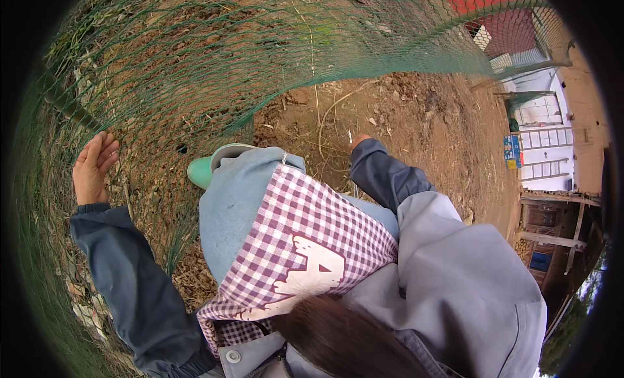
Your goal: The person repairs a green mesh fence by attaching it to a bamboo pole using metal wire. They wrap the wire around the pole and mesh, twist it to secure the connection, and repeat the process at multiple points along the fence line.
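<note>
Green netting [214, 72] is the main thing here, stretched over the whole top of the view. Its long axis runs left to right, the far end pointing to the upper right, and the lower edge bows up that way too. More of it droops down the left side, past the knee.

Left grip [94, 162] is up at the left end, thumb and fingertips pinching the mesh right by the tip of a dark pole [70, 108] that slants down toward it. Right grip [359, 139] is mostly behind its dark sleeve [383, 173], so I can't tell if it's clenched on anything; a thin pale thing [350, 137] sits just beside it.

Next out, there's a mint green boot [200, 172] near the netting, blue trousers [234, 199] and a purple checked apron [305, 212]. Beyond that it's brown soil [422, 111] with a loopy stem [322, 128] on it, and a blue box [512, 150] way off right.
</note>
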Action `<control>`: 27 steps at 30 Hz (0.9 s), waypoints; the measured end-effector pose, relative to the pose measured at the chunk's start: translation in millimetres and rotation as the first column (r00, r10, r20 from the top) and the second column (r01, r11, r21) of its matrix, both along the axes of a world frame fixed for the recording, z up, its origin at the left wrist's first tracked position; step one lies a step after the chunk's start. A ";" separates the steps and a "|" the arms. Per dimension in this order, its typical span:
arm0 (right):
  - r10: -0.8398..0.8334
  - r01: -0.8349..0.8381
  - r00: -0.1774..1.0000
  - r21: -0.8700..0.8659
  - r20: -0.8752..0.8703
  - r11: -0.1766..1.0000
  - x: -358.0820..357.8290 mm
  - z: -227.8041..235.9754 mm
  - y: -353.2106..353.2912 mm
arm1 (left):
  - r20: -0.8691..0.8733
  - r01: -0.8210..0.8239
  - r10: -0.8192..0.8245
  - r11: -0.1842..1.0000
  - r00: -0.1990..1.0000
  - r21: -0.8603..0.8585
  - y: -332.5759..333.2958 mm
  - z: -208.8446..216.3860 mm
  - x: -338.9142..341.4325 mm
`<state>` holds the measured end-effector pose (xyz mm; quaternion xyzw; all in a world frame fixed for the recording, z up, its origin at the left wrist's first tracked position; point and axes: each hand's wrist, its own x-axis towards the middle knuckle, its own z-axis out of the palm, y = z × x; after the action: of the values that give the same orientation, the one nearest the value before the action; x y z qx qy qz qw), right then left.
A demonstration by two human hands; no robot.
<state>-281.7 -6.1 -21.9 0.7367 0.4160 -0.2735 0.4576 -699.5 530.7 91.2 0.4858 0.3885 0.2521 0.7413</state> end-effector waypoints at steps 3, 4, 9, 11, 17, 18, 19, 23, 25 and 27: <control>-0.119 0.119 0.993 0.002 -0.014 0.993 8.7 -15.2 -19.5 | -0.049 -0.020 0.020 1.000 0.999 0.001 1.3 -1.0 1.9; -0.177 0.177 0.984 0.014 -0.026 0.984 12.0 -18.7 -22.8 | -0.040 -0.034 0.035 0.999 0.999 0.030 1.5 -1.2 2.7; -0.381 0.380 0.924 0.115 -0.008 0.918 23.8 -15.4 -23.7 | -0.066 -0.005 0.005 1.000 0.998 0.004 3.0 0.9 1.8; -0.597 0.574 0.801 0.352 -0.053 0.739 23.2 -4.2 -25.9 | -0.064 0.018 -0.018 1.000 0.998 0.004 2.1 3.8 -0.3; -0.604 0.167 0.639 0.853 -0.476 -0.495 42.2 71.8 -51.6 | -0.084 0.021 -0.020 1.000 0.996 0.014 -13.3 21.6 2.0; -0.529 0.098 0.753 0.863 -0.390 -0.496 47.1 92.3 -52.9 | -0.063 0.012 -0.009 0.999 0.998 0.036 -18.6 24.3 2.4; -0.586 0.010 0.728 0.859 -0.357 -0.512 51.8 109.0 -45.1 | -0.088 -0.010 0.011 1.000 0.996 0.021 -21.0 27.6 5.0; -0.322 0.045 0.940 0.977 -0.112 -0.210 17.2 167.0 28.2 | -0.184 -0.099 0.116 0.990 0.976 0.099 -29.1 31.1 16.6; 0.048 0.399 0.916 0.917 -0.397 -0.023 -29.9 185.5 103.9 | -0.241 -0.084 0.116 0.987 0.964 0.137 -28.8 31.3 16.4; 0.157 0.588 0.728 0.725 -0.668 0.360 -91.2 200.9 190.7 | -0.279 -0.064 0.102 0.988 0.955 0.140 -27.7 32.8 12.5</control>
<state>-372.9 184.6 179.0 0.7705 0.5121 -0.2940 -0.2401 -687.1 503.1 124.0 0.5473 0.4941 0.2350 0.6333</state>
